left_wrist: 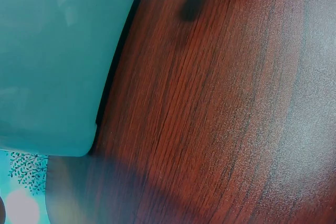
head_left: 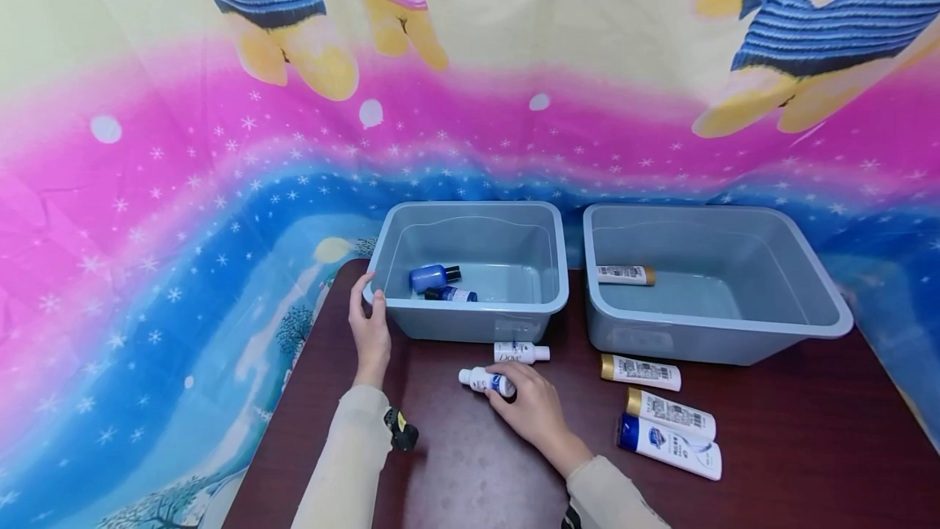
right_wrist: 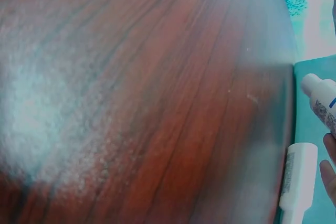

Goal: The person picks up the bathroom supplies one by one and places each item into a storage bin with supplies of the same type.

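My right hand (head_left: 536, 406) pinches a small white bottle (head_left: 481, 380) with a white cap and blue marking, its cap pointing left. In the right wrist view the bottle (right_wrist: 324, 98) appears tilted, with fingertips (right_wrist: 329, 174) at the edge of the picture. Just beyond it, a white Dove bottle (head_left: 514, 352) lies in front of the left grey-blue bin (head_left: 470, 323). At that bin's front left corner, my left hand (head_left: 370, 341) grips the rim between thumb and fingers. Two blue bottles with dark caps, one of them upper (head_left: 432, 277) and one lower (head_left: 457, 295), lie inside.
To the right stands a second bin (head_left: 705, 337) holding a white gold-capped tube (head_left: 622, 275). Before it lie two gold-capped tubes, a farther (head_left: 646, 372) and a nearer one (head_left: 676, 413), and a blue-capped white bottle (head_left: 676, 447). A printed cloth (head_left: 470, 121) hangs behind the brown table (head_left: 455, 480).
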### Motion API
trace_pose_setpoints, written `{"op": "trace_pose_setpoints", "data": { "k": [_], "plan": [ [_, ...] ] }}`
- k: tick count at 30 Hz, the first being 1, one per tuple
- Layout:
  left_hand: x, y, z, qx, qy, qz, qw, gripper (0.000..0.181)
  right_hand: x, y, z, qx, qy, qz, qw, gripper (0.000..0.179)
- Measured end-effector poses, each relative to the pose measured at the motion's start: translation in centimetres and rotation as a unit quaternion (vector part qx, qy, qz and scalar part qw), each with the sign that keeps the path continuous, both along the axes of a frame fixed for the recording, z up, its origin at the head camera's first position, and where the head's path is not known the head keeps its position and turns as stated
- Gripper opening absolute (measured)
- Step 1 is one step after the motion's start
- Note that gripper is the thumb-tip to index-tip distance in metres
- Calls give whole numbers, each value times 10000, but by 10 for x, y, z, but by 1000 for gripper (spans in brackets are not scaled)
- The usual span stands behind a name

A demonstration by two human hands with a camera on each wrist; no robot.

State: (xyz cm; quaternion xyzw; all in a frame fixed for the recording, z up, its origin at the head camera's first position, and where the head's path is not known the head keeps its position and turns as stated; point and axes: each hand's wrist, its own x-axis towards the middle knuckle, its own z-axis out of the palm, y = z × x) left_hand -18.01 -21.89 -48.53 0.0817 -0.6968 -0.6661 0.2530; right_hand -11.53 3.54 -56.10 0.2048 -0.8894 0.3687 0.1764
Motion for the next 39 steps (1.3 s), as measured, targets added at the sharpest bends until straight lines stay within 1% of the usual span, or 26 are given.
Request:
{"op": "trace_pose_setpoints", "data": {
  "k": [7, 12, 18, 23, 27, 35, 39],
  "plan": [
    [1, 1, 0, -83, -103, 31, 9999, 38, 4, -1, 8, -131, 185, 108, 9997, 32],
    [1, 0, 0, -90, -118, 28, 9999, 38, 6, -2, 16, -251, 208, 192, 9993, 32],
    [1, 0, 0, -68, -120, 27, 9999, 38, 8, -5, 32, -493, 119, 370, 9980, 33],
    [0, 0, -1, -26, -34, 16, 10000, 38, 10, -6, 48, -670, 67, 533, 9963, 34],
    [-1, 0, 0, -6, 10, 6, 10000, 38, 11, -7, 59, -792, 192, 667, 9944, 34],
    [0, 0, 0, -21, 60, -24, 10000, 38, 12, -8, 78, -970, 278, 803, 9917, 34],
    [0, 0, 1, -51, 11, -9, 10000, 38, 11, -7, 85, -1064, 475, 833, 9897, 33]
  ]
}}
